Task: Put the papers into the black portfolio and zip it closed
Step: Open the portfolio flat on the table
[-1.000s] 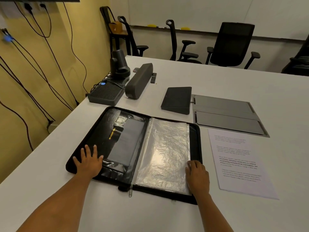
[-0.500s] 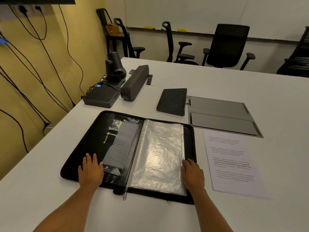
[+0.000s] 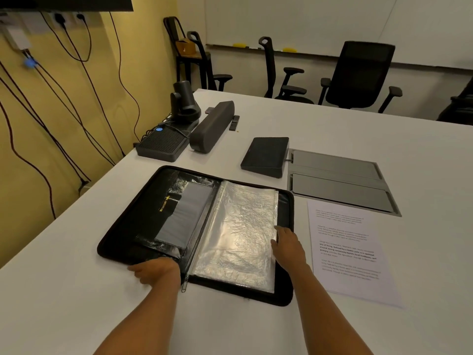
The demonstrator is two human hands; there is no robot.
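The black portfolio (image 3: 143, 219) lies open on the white table (image 3: 384, 139), with a stack of clear plastic sleeves (image 3: 238, 234) on its right half. Its zipper pull (image 3: 183, 286) hangs at the near edge by the spine. My left hand (image 3: 156, 272) sits at the near edge of the left half, blurred, fingers loosely bent toward the left. My right hand (image 3: 289, 247) rests on the right edge of the sleeves, fingers fairly straight. The printed papers (image 3: 350, 254) lie flat on the table just right of the portfolio.
Behind the portfolio are a dark tablet-like pad (image 3: 266, 156) and a grey recessed table hatch (image 3: 337, 180). At the far left stand a camera (image 3: 183, 101), a speaker bar (image 3: 212, 126) and a black box (image 3: 161, 146). Office chairs (image 3: 358, 75) line the far side.
My left hand has slid back from the left flap to the portfolio's near edge. My right hand has moved slightly up the sleeves' right edge. The view has shifted.
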